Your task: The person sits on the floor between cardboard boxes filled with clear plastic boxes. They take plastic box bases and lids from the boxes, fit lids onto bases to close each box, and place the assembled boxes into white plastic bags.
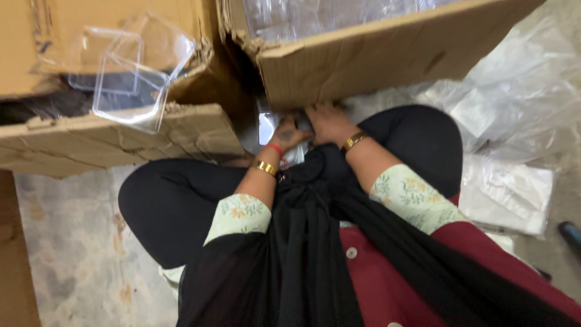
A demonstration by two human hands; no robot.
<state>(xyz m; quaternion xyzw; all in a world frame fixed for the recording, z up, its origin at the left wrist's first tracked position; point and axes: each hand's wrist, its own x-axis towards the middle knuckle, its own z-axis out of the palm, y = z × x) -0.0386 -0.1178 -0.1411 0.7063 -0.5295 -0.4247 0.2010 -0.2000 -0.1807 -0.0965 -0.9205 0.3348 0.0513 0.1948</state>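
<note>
Down low, in the lap
Clear piece point(267, 126): small see-through plastic, between the knees, under the box edge
Feel: I think light, thin, slippery, easy to crack; hold by its edges
Left hand point(289, 134): touches it, fingers curled, grip unclear
Right hand point(325, 121): beside it, fingers hidden, cannot tell
Boxes: cardboard box point(387, 57) above; torn box point(115, 139) with clear trays point(130, 91)
Floor: plastic bags point(508, 109) at the right

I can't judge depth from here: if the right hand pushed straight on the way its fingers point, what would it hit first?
Most likely the torn front wall of the cardboard box. The right hand points up the picture, its fingertips already at that wall's lower edge. Whether they touch it or slip beneath is unclear.
</note>
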